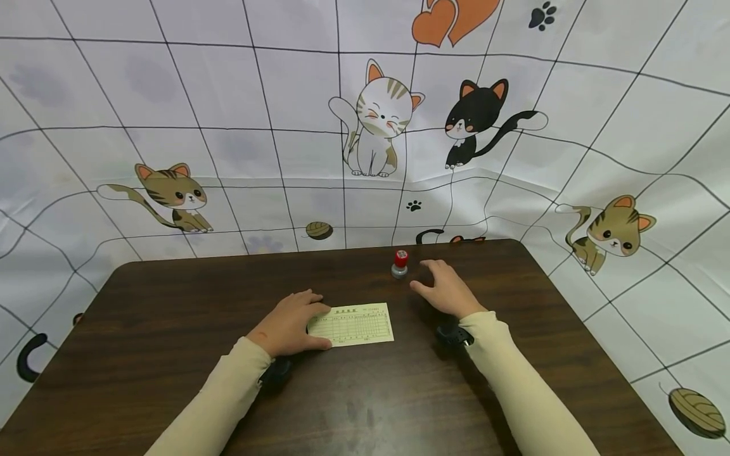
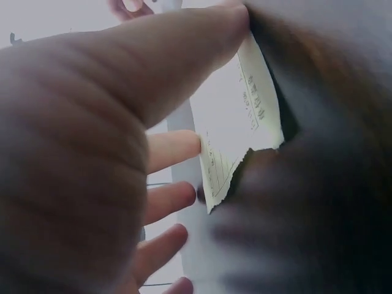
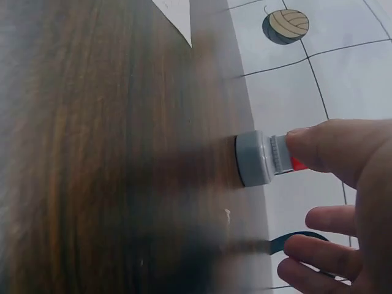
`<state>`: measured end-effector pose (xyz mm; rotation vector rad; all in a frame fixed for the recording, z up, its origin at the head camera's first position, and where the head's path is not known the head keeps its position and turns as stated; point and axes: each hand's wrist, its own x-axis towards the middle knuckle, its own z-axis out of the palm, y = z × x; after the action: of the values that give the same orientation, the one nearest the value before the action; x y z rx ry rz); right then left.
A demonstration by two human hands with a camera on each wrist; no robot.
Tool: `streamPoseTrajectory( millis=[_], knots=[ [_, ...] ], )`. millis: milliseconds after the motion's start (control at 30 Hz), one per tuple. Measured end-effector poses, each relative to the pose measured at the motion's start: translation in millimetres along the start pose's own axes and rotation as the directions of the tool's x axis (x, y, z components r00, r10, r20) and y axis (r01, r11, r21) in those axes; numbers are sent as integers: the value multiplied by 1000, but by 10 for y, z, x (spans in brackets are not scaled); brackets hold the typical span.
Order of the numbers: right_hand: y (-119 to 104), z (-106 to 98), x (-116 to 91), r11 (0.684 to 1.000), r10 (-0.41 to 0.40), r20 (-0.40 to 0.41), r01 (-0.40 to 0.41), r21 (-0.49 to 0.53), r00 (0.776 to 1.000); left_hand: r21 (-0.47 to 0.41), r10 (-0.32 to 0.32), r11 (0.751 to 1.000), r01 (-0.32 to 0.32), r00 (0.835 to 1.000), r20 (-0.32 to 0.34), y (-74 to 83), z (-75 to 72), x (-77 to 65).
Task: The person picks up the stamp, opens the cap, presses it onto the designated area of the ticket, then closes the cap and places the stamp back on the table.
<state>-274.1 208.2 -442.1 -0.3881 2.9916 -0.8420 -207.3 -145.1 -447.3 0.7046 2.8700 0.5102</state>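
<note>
A pale yellow printed slip (image 1: 356,324) with a ruled grid lies on the brown table. Its torn left edge shows in the left wrist view. My left hand (image 1: 289,323) rests at that end, thumb at the near edge and index finger at the far edge, fingers spread fairly straight. Behind the slip, to its right, a small stamp (image 1: 400,265) with a red top and grey base stands upright. Just right of the stamp is my right hand (image 1: 447,290), its fingers and thumb apart with nothing between them. In the right wrist view the thumb overlaps the stamp's red top (image 3: 298,163).
The dark wood table (image 1: 188,316) has rounded far corners. Right behind it hangs a white cloth (image 1: 274,145) with a black grid and printed cats. A dark wrist device (image 1: 454,334) sits under the right sleeve; another (image 1: 276,370) is under the left.
</note>
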Motion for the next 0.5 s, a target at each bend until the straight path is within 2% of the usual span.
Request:
streamPoseTrajectory(
  millis=[200,500],
  knots=[
    [-38,49,182,998,15,-20,-14,62,1000,-29,-53,998,53,999,-2,19,5,90],
    [-143,62,369,987,1,-69,10,163,998,3,-75,997,76,997,-34,62,11,176]
  ],
)
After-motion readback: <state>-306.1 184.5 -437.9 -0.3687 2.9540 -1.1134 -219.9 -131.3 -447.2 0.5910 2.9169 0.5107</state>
